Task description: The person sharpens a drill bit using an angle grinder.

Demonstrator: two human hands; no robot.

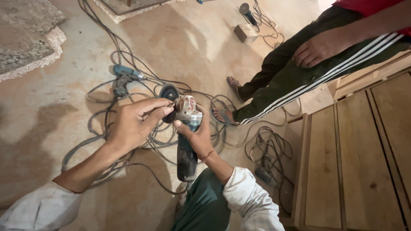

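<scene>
Fingertips of the left hand (135, 124) are pinching narrowly at the head of an angle grinder (187, 128), against its dark disc (169, 93); what they are gripping cannot be told. Right hand (198, 137) is wrapping the grinder body, holding it upright above the floor. Disc is sitting on the head, so fitting is looking unfinished. Second grinder (124, 77) is lying among tangled cables (265, 149). No containers are showing

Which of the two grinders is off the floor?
The grinder held upright in the right hand, with the left hand at its head. The other grinder lies on the floor among cables, untouched.
</scene>
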